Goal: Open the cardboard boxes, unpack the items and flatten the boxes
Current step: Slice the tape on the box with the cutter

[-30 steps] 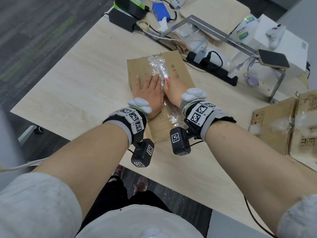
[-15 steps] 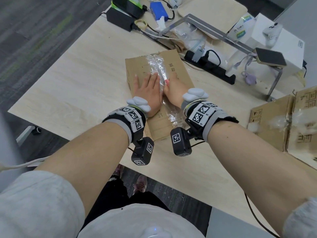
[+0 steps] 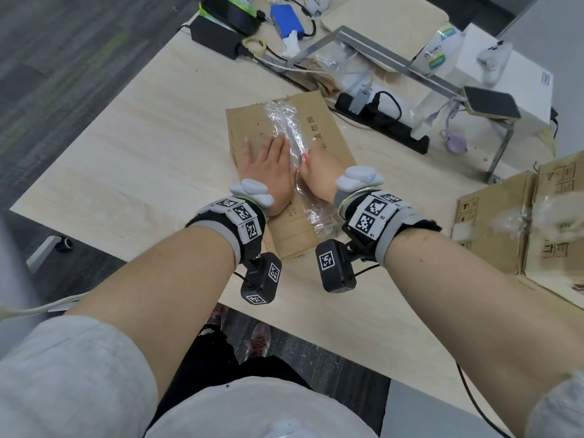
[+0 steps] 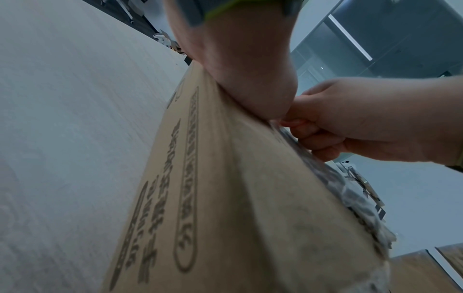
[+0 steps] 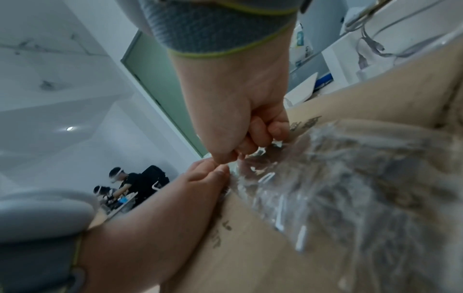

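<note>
A flattened cardboard box [image 3: 284,172] is laid on the pale wood bench [image 3: 142,147], a strip of crinkled clear tape [image 3: 292,131] running along its middle. It is pressed down by the left hand [image 3: 271,165], whose grip is spread flat and holds nothing. The right hand [image 3: 319,172] is curled into a fist beside the tape; whether the tape is pinched cannot be told. Further cardboard boxes [image 3: 505,222] are seen at the right edge. A black power strip [image 3: 382,128] is set beyond.
</note>
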`<state>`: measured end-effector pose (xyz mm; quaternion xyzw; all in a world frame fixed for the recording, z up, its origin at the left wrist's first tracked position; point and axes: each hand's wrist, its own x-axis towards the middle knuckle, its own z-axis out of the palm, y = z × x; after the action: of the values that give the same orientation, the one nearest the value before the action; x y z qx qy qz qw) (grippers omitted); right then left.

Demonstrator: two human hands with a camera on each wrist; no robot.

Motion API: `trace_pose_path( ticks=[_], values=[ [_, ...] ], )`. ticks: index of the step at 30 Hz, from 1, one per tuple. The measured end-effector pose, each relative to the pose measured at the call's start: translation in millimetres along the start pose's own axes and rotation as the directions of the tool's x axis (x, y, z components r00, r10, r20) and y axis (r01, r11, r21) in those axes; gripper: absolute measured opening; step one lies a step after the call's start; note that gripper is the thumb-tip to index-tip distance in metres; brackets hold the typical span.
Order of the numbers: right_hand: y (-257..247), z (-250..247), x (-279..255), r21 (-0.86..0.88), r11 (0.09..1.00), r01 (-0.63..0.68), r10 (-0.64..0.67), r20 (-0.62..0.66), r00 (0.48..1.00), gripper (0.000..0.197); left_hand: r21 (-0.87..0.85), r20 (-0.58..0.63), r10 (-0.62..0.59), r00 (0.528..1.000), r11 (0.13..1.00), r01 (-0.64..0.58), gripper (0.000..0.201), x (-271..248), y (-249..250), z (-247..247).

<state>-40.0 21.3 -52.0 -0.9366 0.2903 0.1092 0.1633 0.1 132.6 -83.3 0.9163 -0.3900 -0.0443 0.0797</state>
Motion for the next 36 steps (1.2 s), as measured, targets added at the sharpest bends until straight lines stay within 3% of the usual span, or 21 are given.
trace_pose_path(
  ticks=[4, 8, 12, 19, 25, 36],
  values=[
    [3.7, 4.3, -2.8, -0.059, 0.998, 0.004, -0.004, 0.014, 1.000, 0.047, -0.011, -0.001, -0.008, 1.000, 1.000, 0.008, 0.055, 0.7, -1.4, 0.4],
    [5.5, 4.0, -2.7, -0.005, 1.000, 0.014, -0.014, 0.010, 1.000, 0.046, -0.024, -0.107, -0.015, 0.994, 1.000, 0.013, 0.049, -6.4, 7.2, -3.7],
    [7.3, 7.5, -6.3, 0.014, 1.000, 0.022, -0.022, -0.021, 1.000, 0.039, -0.052, 0.043, -0.004, 0.999, 0.999, 0.006, 0.053, -20.9, 16.2, -3.2],
    [4.7, 3.0, -8.0, -0.035, 0.999, -0.020, 0.021, 0.038, 0.999, 0.041, -0.026, 0.033, -0.007, 0.999, 1.000, 0.008, 0.055, -25.0, 16.8, -4.9],
    [7.6, 7.6, -10.7, 0.010, 1.000, -0.007, 0.007, -0.012, 1.000, 0.042, -0.010, 0.044, -0.007, 0.999, 1.000, 0.007, 0.055, -24.5, 16.6, -4.8],
    [11.2, 7.5, -13.5, 0.011, 1.000, 0.007, -0.007, 0.008, 1.000, 0.034, -0.007, 0.066, -0.011, 0.998, 1.000, 0.011, 0.056, -17.6, 15.5, -7.0]
  ],
)
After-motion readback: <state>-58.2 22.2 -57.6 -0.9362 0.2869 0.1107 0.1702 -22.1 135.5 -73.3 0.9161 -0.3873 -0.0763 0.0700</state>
